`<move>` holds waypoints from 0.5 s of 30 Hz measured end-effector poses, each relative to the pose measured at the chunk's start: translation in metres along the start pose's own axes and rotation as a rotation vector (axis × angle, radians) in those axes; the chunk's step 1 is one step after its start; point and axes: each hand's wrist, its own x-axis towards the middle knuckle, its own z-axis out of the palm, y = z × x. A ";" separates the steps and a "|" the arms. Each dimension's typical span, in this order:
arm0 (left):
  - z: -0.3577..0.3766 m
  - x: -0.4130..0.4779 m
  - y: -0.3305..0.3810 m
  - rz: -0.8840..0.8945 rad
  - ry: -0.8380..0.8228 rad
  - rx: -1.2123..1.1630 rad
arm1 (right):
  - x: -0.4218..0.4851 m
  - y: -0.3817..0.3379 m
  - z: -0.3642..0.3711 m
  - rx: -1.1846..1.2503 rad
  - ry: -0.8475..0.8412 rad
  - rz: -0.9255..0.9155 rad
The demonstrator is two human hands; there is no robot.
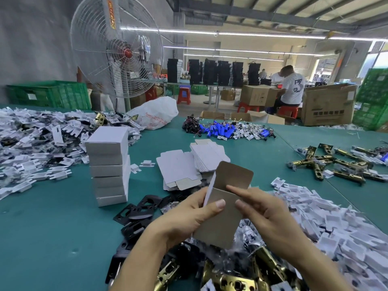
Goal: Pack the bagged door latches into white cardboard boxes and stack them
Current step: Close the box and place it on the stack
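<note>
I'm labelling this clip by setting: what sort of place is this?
Likely a factory packing floor for door hardware: a stack of white boxes on a green worktable, heaps of brass latches, and a big industrial fan.

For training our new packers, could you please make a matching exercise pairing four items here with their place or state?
Items: 1 stack of closed white boxes; 2 flat box blanks; 3 open box; 4 blue battery packs.
States: A held up, flap open; B far side of table; C lying unfolded, centre; D standing at left.
Pairs: 1-D; 2-C; 3-A; 4-B.
</note>
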 end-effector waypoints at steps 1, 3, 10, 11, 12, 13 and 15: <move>0.001 0.002 -0.001 0.024 0.013 0.069 | 0.000 0.002 0.000 -0.093 0.001 -0.022; 0.004 0.005 -0.002 0.120 0.096 0.198 | 0.001 0.003 0.000 -0.185 0.004 -0.066; -0.003 0.009 0.001 0.463 0.475 0.343 | 0.004 0.004 -0.002 -0.235 0.017 -0.109; -0.004 0.008 0.000 0.455 0.462 0.352 | 0.004 0.005 -0.002 -0.219 0.024 -0.101; -0.004 0.008 -0.001 0.443 0.450 0.349 | 0.003 0.006 -0.001 -0.178 0.034 -0.072; -0.005 0.008 -0.003 0.437 0.437 0.340 | 0.002 0.007 -0.001 -0.135 0.044 -0.042; -0.005 0.008 -0.004 0.429 0.415 0.347 | 0.001 0.010 -0.002 -0.098 0.053 -0.018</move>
